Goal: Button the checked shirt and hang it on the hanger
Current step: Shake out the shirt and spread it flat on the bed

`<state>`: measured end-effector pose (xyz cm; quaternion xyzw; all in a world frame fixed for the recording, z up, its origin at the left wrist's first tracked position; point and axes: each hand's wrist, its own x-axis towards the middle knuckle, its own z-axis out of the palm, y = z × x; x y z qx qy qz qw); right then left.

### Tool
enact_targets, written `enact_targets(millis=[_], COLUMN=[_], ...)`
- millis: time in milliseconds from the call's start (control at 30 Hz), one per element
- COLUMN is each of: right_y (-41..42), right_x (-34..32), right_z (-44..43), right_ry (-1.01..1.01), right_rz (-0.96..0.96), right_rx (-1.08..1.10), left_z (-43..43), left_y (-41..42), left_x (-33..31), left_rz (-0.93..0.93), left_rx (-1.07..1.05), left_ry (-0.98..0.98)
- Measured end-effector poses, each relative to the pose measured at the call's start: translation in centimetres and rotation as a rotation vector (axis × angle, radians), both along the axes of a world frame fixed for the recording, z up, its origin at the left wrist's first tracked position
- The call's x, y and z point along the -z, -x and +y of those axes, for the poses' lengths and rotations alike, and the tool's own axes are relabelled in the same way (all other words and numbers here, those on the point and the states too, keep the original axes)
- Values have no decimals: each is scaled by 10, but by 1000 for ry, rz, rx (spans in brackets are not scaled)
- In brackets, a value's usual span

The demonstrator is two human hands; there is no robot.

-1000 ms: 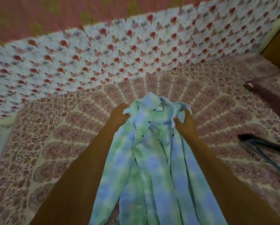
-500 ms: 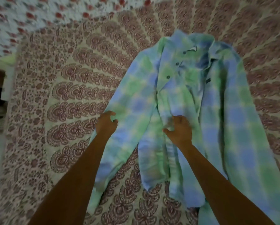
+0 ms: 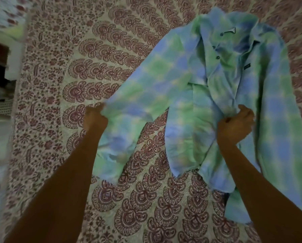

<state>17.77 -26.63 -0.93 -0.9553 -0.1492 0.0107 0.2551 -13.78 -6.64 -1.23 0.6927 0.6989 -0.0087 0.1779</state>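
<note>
A person looks down at a shirt, checked in soft blue and green, lying on a bedspread printed with dark red paisley arches on cream. The shirt lies face up across the right half of the view, its collar at the far top and its hem nearest the person. The front is open and rumpled. Two dark buttons show on the upper front edge, unfastened, and a small label shows inside the neck.

Two bare forearms reach in from the bottom. The left hand is curled into a fist, its fingers closed on the edge of a sleeve that spreads out to the left of the shirt's body. The cloth there is lifted and drawn taut. The right hand is also curled, its fingers bunching a fold of the front near the middle of the shirt, below the buttons. The hands are well apart.

The other sleeve runs down the right edge of the view. The far left edge is blurred and dark; what is there cannot be told.
</note>
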Motion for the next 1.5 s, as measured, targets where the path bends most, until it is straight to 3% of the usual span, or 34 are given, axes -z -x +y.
enact_targets(millis=[100, 167, 267, 400, 533, 667, 767, 967, 1033, 1100, 1233, 1367, 1500], right_y=[51, 100, 163, 219, 263, 287, 308, 363, 377, 386, 392, 394, 399], right_x=[4, 3, -2, 1, 10, 6, -6, -35, -34, -26, -6, 3, 7], right_z=[3, 5, 9, 15, 23, 33, 49, 107, 117, 122, 120, 121, 126], right_ry=[-95, -163, -107, -4, 8, -104, -274, -575, -573, -529, -344, -285, -360], right_rz=[33, 181, 428, 782, 976, 1233, 1467, 1604, 1614, 1614, 1574, 1506, 1625], right_rx=[-294, -444, -537, -518, -479, -263, -166, -302, -293, -225, -160, -134, -221], left_z=[-8, -24, -57, -92, -95, -88, -71, -12, -2, 0, -23, -36, -30], left_y=[17, 35, 63, 86, 99, 117, 135, 180, 191, 202, 217, 207, 197], left_x=[5, 10, 8, 4, 0, -17, -29, -65, -65, -55, -20, -3, -11], left_rz=[110, 36, -31, -164, -399, -708, -831, -1084, -1050, -1002, -831, -863, -966], left_rx=[151, 84, -103, -239, -272, -291, -331, -462, -519, -606, -637, -760, -799], left_ry=[186, 264, 275, 316, 376, 392, 309, 39, -4, 72, 435, 385, 546])
